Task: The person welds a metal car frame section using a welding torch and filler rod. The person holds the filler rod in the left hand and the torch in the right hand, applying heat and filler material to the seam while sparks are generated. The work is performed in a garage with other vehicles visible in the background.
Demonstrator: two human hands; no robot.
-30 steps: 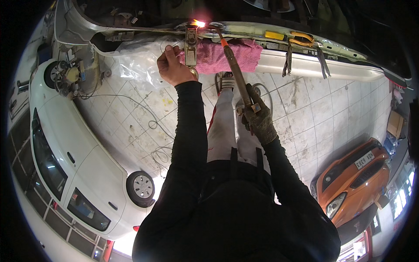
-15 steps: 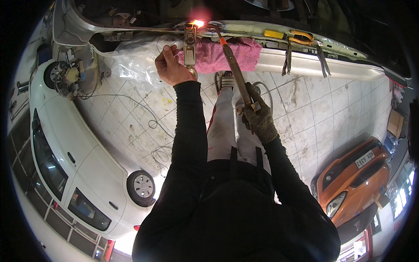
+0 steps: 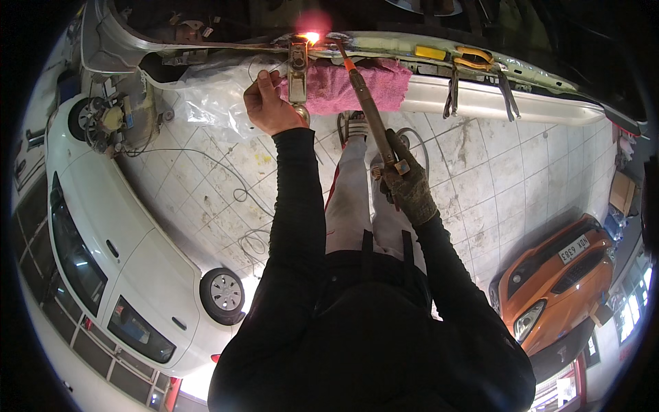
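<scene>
My bare left hand [image 3: 268, 103] is pinched on a thin wire that curves up toward a small bright flame [image 3: 312, 36] on the seam of a pale car body panel [image 3: 384, 42]. It is just left of a metal clamp [image 3: 297, 69] hanging from that seam. My gloved right hand [image 3: 408, 189] grips a long torch [image 3: 364, 103], whose orange-tipped nozzle points up at the seam beside the flame. A pink cloth [image 3: 357, 89] is draped over the panel edge between clamp and torch.
Locking pliers [image 3: 453, 89] and an orange-handled clamp [image 3: 473, 55] hang on the panel to the right. A clear plastic sheet [image 3: 213, 96] hangs at left. A white car [image 3: 117, 247] stands left, an orange car [image 3: 556, 275] lower right. Cables [image 3: 233, 196] lie on the tiled floor.
My left hand has shifted very slightly left beside the clamp. The torch and the flame stay in the same place.
</scene>
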